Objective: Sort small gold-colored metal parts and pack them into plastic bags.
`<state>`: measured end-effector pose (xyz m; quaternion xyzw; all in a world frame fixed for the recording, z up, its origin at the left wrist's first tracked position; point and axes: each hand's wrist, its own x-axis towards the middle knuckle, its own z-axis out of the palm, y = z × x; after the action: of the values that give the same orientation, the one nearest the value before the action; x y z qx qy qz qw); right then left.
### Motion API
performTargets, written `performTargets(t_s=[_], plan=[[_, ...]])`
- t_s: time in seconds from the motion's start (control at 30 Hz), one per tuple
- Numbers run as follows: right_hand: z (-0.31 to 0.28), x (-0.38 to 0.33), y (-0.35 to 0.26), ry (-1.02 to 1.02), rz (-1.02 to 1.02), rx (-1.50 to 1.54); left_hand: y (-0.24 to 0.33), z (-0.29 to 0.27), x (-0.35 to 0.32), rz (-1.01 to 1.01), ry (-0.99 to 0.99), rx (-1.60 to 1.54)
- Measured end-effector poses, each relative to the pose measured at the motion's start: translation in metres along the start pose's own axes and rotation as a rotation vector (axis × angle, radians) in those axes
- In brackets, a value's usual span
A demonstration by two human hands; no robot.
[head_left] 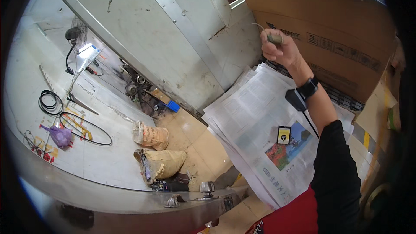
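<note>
Between 1 and 2 o'clock from the view's middle, a thin strip [258, 24] sticks out toward 10 o'clock from the right hand [278, 51], whose fingers are curled together on it. A green piece [274, 39] sits at the fingers; whether held or worn, I cannot tell. The left hand is out of view, so its state cannot be told. At the right wrist are a watch [308, 87] and a black box [295, 100]. Toward 2 o'clock from the hand stands a carton [320, 15]; toward 6 lie papers [242, 125], a card [284, 135] on top. A panel [143, 26] stands at 9. Toward 8 come a blue bin [173, 106], two sacks [164, 164] and, farthest, a purple bag [60, 136].
</note>
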<state>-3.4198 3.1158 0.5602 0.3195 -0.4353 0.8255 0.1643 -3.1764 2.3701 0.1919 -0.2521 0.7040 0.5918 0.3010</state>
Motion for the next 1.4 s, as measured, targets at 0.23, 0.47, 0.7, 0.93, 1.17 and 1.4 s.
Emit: performTargets(t_s=[0.23,0.47,0.7,0.93,1.17,1.4], plan=[[0.052,-0.133,-0.010,0.285,-0.116,-0.139,-0.030,-0.024,-0.017,-0.047,-0.035,0.010],[0.090,-0.266,-0.031,0.170,-0.052,-0.189,-0.074,-0.036,-0.054,-0.119,-0.016,-0.012],[0.046,-0.414,-0.024,1.339,-0.019,-0.162,-0.092,-0.063,-0.078,-0.159,-0.005,0.005],[0.058,-0.398,-0.004,1.480,0.470,-0.701,-0.107,-0.074,-0.093,-0.184,0.014,0.007],[0.033,-0.345,-0.006,1.415,0.480,-1.001,-0.105,-0.089,-0.084,-0.192,-0.008,0.042],[0.106,-0.281,-0.004,1.047,0.849,-2.145,-0.093,-0.103,-0.054,-0.198,-0.044,0.087]])
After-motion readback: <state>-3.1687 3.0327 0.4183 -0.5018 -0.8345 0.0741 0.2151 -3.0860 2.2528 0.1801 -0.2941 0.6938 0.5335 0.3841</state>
